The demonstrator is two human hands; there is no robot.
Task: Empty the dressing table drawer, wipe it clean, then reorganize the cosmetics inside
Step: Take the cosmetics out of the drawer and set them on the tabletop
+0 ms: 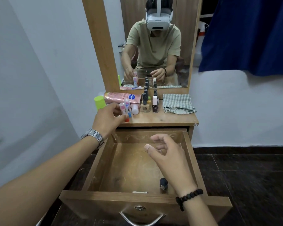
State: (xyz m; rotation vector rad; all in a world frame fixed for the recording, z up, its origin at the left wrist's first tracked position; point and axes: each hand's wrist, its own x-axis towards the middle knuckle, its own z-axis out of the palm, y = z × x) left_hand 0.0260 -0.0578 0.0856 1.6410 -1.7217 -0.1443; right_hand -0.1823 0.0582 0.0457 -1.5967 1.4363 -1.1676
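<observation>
Our left hand (110, 117) pinches two small lip balm sticks (124, 110) at the front left of the tabletop (167, 118), just beside the pink tube (121, 97) and the nail polish bottles (149, 103). We judge this to be the emptying step: set the sticks down upright, clear of the table's edge, and keep the row tidy. Our right hand (166, 154) hangs loosely curled over the open drawer (193, 154), holding nothing. One dark bottle (163, 184) stands alone near the drawer's front wall; we should lift it out next. The checked cloth (177, 103) waits folded on the right for wiping.
</observation>
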